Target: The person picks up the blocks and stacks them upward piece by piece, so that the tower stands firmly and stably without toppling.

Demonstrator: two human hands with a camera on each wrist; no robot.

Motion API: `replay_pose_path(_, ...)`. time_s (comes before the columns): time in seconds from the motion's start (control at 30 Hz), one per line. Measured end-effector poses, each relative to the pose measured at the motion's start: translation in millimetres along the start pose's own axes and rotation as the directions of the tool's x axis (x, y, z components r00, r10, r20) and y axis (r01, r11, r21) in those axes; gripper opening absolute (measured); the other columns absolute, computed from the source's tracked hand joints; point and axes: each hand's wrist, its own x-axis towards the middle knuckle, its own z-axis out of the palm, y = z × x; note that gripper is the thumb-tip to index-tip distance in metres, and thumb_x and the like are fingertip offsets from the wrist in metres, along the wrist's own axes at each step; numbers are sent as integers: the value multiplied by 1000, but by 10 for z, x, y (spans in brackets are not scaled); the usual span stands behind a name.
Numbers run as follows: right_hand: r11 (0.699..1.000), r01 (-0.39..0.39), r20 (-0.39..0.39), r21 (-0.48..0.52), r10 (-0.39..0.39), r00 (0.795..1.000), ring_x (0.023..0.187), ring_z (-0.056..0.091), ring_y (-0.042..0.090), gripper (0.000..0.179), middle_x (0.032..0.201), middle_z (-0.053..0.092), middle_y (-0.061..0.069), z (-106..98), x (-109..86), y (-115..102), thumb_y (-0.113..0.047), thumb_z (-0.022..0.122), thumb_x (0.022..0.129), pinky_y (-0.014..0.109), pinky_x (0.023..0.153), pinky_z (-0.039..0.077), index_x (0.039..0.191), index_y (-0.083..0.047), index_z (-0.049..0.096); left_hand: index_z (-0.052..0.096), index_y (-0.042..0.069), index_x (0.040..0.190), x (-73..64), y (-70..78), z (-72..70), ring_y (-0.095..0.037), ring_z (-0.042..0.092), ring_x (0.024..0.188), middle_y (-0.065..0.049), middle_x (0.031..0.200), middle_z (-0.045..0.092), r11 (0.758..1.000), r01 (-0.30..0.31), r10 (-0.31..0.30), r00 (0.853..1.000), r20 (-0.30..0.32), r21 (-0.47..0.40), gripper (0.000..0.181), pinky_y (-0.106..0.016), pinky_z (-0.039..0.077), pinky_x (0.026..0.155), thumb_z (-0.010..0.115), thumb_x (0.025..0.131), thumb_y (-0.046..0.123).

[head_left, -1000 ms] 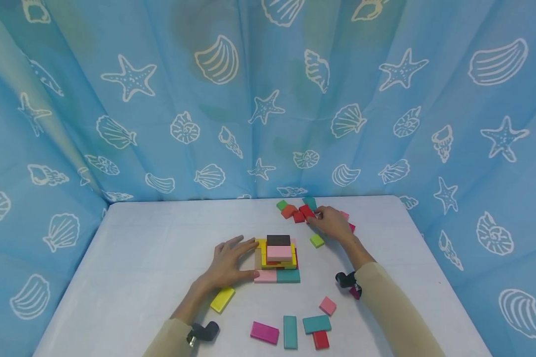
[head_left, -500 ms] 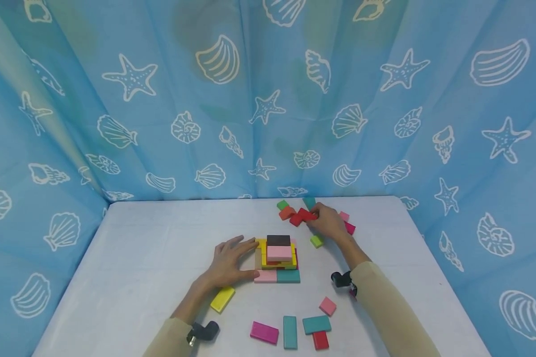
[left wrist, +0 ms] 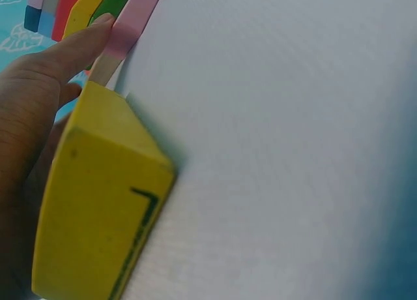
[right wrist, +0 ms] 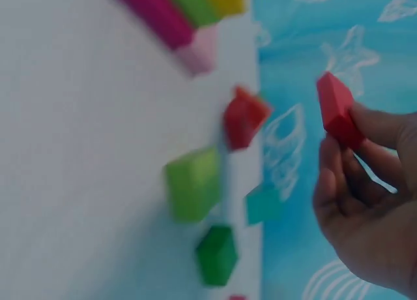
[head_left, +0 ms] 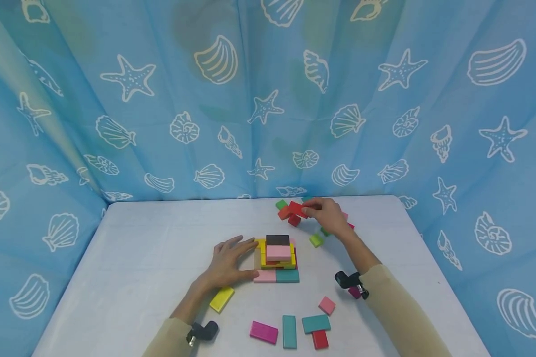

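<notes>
A stack of coloured blocks stands mid-table, with a black block [head_left: 278,240] and a pink block [head_left: 279,253] on top. At its left side rests my left hand [head_left: 232,262], fingers spread. In the left wrist view, one fingertip touches the stack's lower part beside a pink block [left wrist: 133,26]. A yellow block [left wrist: 107,195] lies near that wrist. My right hand [head_left: 326,214] pinches a red block [right wrist: 339,111] between thumb and fingers, raised off the table. Below it lie another red block [head_left: 294,220], an orange block [head_left: 284,213] and a green block [head_left: 281,205].
Light green [head_left: 316,241] and teal blocks lie right of the stack. Nearer the front are a magenta block [head_left: 264,332], an upright-lying teal block [head_left: 289,332], a teal block [head_left: 315,324] against a red one, and a pink block [head_left: 327,305]. A blue curtain [head_left: 183,99] hangs behind.
The right hand has taken hold of the red block and lifted it from the pile. Neighbouring red and orange blocks have shifted slightly. The left hand has stayed in place.
</notes>
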Motion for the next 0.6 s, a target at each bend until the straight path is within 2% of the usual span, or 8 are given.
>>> replay_pose_path(0.13, 993, -10, 147, 118, -7, 989, 109, 61, 38, 39, 115, 67, 6, -35, -116, -245, -37, 69, 95, 54, 93, 52, 126, -15, 69, 36, 39, 155, 0, -7, -11, -26, 17, 153, 12, 161, 35, 1000, -7, 7, 1000, -3, -3, 89, -59, 16, 117, 66, 78, 72)
replay_pose_path(0.2, 991, -8, 210, 131, -20, 977, 110, 59, 40, 41, 115, 66, 5, -35, -169, -354, -41, 70, 93, 54, 92, 51, 126, -16, 69, 37, 38, 155, 11, -11, -19, -27, 17, 153, 12, 162, 35, 1000, -14, 14, 1000, -9, -2, 88, -60, 16, 117, 66, 79, 71)
replay_pose_path(0.27, 992, 2, 253, 125, -33, 967, 108, 58, 36, 40, 115, 66, 2, -22, -229, -435, -42, 72, 92, 52, 90, 52, 125, -19, 71, 38, 38, 155, 21, -17, -21, -26, 17, 153, 12, 161, 35, 1000, -12, 12, 1000, -12, -3, 89, -60, 16, 117, 67, 78, 71)
replay_pose_path(0.43, 994, 57, 316, 97, -85, 945, 109, 57, 24, 34, 114, 68, -3, 41, -352, -515, -37, 72, 93, 46, 89, 53, 122, -20, 74, 36, 41, 155, 15, -7, -7, -23, 17, 153, 14, 161, 35, 1000, 14, -14, 1000, -2, -12, 90, -58, 17, 117, 68, 76, 72)
replay_pose_path(0.6, 995, 60, 336, 80, -84, 938, 110, 58, 23, 27, 107, 70, -4, 85, -385, -546, -32, 75, 91, 50, 92, 53, 116, -22, 76, 37, 38, 155, -9, 22, -26, -25, 17, 153, 12, 161, 36, 1000, 4, -4, 1000, 0, -20, 89, -59, 16, 118, 69, 78, 69)
